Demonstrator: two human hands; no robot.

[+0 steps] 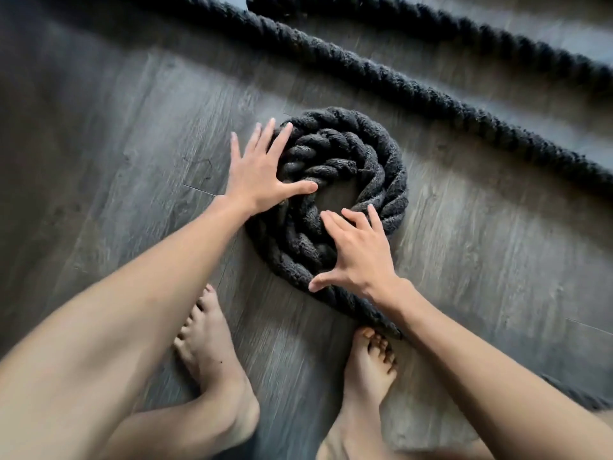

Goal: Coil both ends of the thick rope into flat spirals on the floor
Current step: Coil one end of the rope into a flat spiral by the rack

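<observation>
A thick, fuzzy black rope lies on the grey wood floor. One end is wound into a flat spiral [371, 151] of about two turns, with a small gap of bare floor at its centre. My left hand [262, 174] lies flat on the spiral's left rim, fingers spread and thumb reaching toward the centre. My right hand [358, 254] presses on the lower right turns, fingers apart, thumb on the outer strand. Neither hand closes around the rope. The rope's tail leaves the spiral at the bottom and runs under my right forearm.
Two long straight runs of the same rope [414, 84] cross the floor diagonally beyond the spiral, from top centre to the right edge. My bare left foot [205, 343] and bare right foot [368, 363] stand just below the spiral, the right toes touching the rope's tail.
</observation>
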